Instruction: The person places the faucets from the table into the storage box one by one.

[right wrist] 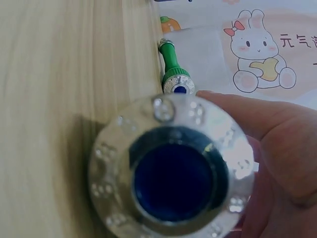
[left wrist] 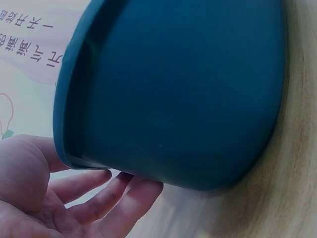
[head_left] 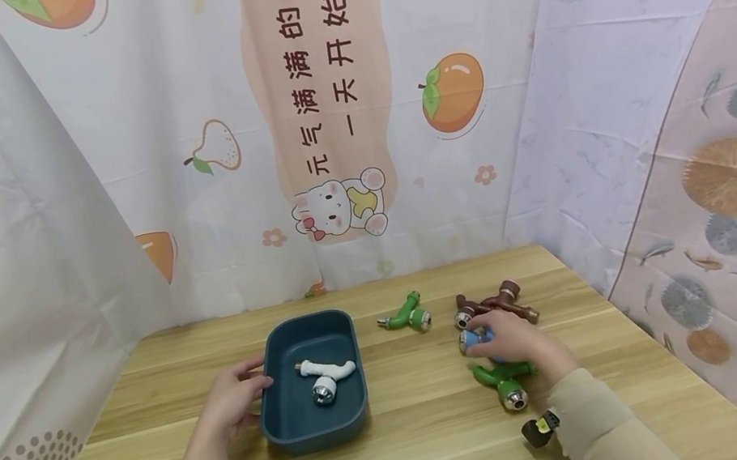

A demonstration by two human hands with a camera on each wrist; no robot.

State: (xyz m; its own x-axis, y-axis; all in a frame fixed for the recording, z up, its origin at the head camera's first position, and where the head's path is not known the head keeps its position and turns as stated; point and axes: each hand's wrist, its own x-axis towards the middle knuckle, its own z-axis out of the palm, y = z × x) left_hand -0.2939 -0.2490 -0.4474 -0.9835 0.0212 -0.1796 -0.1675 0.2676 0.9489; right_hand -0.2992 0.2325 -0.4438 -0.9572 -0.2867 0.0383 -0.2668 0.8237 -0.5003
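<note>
My right hand [head_left: 511,335] grips a blue faucet [head_left: 472,338] over the right side of the table, its fingers hiding much of the body. Just in front of that hand lies a green faucet [head_left: 507,385] with a chrome end. In the right wrist view a round metal faucet end [right wrist: 171,168] fills the foreground and partly covers the hand [right wrist: 285,158]. My left hand [head_left: 230,402] rests against the left side of a dark teal bin [head_left: 320,439], fingers [left wrist: 133,198] extended along its outer wall. Inside the bin lies a white faucet [head_left: 327,373] with a chrome cap.
Brown faucets [head_left: 509,295] lie just beyond my right hand. Another green faucet [head_left: 407,315] is farther back, between bin and brown ones. A printed curtain [head_left: 228,230] hangs behind the wooden table [head_left: 437,448], and curtains flank both sides.
</note>
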